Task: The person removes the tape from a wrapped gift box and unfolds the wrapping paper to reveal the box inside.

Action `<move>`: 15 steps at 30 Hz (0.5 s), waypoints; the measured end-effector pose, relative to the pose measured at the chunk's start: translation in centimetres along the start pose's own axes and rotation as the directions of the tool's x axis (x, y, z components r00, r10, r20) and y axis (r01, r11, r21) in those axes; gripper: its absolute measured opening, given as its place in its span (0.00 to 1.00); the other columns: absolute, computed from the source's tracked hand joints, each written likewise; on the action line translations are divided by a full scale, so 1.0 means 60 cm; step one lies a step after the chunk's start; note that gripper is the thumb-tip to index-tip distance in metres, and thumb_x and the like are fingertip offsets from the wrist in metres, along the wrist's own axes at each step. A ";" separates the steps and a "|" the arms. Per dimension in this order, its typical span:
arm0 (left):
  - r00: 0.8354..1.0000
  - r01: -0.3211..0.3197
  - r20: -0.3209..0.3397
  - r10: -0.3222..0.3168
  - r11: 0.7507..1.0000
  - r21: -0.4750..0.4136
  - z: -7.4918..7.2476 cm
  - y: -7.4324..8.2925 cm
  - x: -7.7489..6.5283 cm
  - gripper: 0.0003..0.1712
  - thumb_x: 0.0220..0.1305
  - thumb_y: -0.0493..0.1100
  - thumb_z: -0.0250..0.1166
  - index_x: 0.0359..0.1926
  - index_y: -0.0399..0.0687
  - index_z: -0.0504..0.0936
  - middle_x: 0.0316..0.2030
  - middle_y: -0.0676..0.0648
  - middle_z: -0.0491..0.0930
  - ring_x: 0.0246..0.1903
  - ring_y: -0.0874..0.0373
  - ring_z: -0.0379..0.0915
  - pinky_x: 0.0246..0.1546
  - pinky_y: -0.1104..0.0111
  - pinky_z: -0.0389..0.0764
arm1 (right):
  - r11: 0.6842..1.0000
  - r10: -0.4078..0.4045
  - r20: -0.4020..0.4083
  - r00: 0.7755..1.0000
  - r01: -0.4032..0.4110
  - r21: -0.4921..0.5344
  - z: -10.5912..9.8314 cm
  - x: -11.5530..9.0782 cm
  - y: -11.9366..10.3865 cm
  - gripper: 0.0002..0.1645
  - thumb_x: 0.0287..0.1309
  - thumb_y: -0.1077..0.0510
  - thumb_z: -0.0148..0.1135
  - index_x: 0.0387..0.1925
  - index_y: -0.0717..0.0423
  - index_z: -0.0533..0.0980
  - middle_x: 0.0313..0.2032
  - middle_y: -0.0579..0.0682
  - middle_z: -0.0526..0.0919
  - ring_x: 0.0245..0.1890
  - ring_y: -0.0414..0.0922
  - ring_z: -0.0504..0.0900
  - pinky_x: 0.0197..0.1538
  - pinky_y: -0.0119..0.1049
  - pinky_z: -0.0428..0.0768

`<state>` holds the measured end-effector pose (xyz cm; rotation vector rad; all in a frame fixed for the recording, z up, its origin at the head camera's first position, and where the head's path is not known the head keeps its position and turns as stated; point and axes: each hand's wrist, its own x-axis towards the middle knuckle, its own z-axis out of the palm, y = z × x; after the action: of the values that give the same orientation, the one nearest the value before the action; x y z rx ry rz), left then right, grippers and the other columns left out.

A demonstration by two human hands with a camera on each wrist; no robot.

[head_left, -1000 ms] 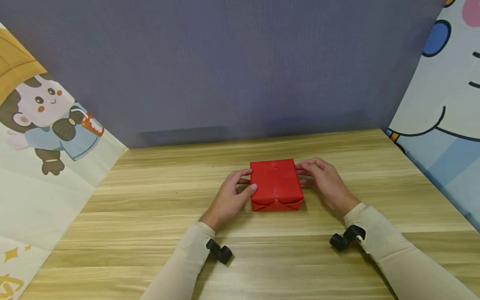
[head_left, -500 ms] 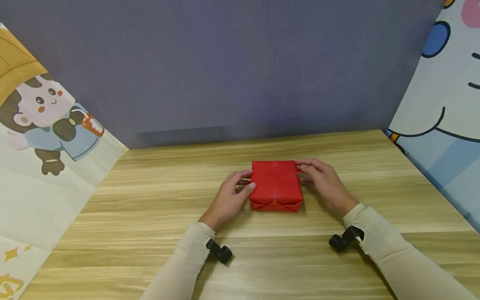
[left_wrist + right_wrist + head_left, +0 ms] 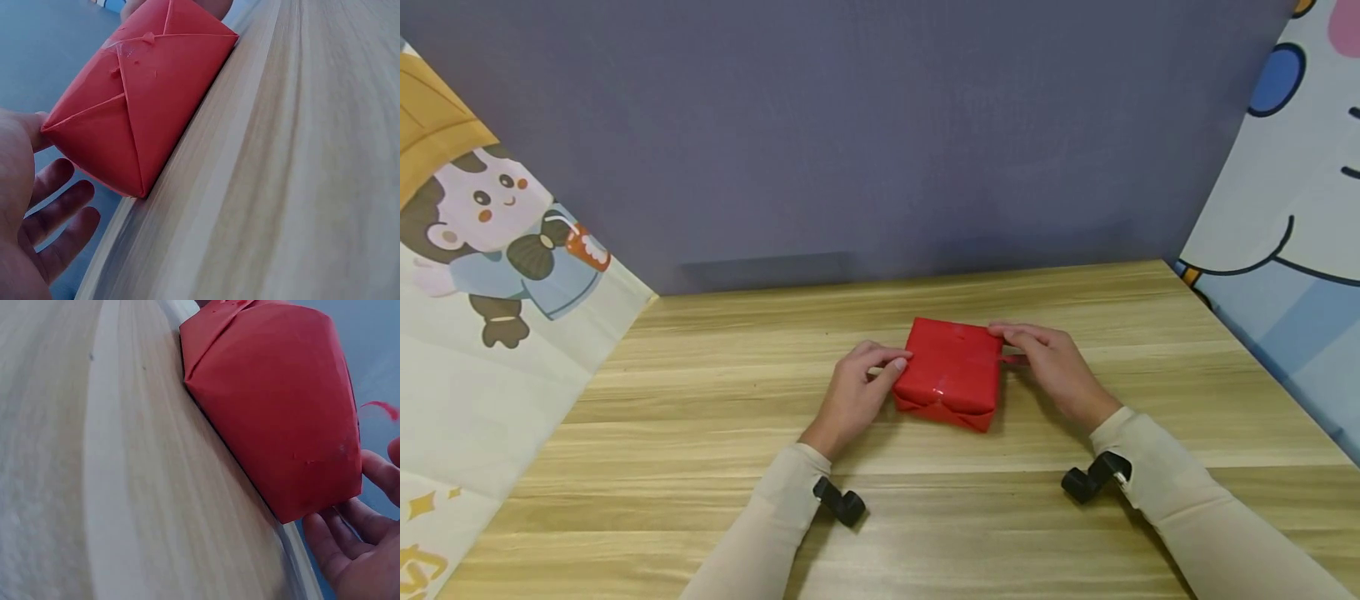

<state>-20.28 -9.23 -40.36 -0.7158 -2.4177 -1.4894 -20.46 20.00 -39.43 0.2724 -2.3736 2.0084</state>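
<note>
A parcel wrapped in red paper (image 3: 951, 367) sits on the table, turned slightly askew, its folded end towards me. My left hand (image 3: 853, 396) touches its left edge with thumb and index finger. In the left wrist view, the other fingers (image 3: 65, 215) of that hand are spread below the parcel's corner. My right hand (image 3: 1060, 371) is at the far right corner, its index fingertip touching the edge. The right wrist view shows more of its fingers (image 3: 328, 547) against the parcel's side. A small red curl (image 3: 384, 409) stands out near that thumb; whether it is held I cannot tell.
The wood-grain table (image 3: 715, 400) reaches a grey-blue panel (image 3: 880, 142) at the back. Printed cartoon sheets flank it, one on the left (image 3: 445, 392) and one on the right (image 3: 1247, 217). A black mount (image 3: 842, 504) sits on the left wrist, another (image 3: 1093, 479) on the right.
The parcel has turned clockwise between my hands, its near end swinging left. My left thumb and index finger have come closer together. My right index fingertip has come onto the far right corner.
</note>
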 end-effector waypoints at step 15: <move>0.993 0.056 0.099 -0.065 0.994 0.095 -0.002 0.003 -0.002 0.24 0.67 0.45 0.63 0.64 0.56 0.80 0.48 0.53 0.77 0.47 0.62 0.75 0.49 0.66 0.80 | 1.000 0.023 -0.053 0.998 -0.023 0.000 -0.001 0.005 0.011 0.19 0.70 0.56 0.61 0.52 0.68 0.78 0.44 0.48 0.83 0.40 0.40 0.83 0.47 0.38 0.84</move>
<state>-20.10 -9.32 -40.21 -0.7212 -2.5872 -1.3840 -20.83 20.11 -40.05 0.1903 -2.3564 1.9990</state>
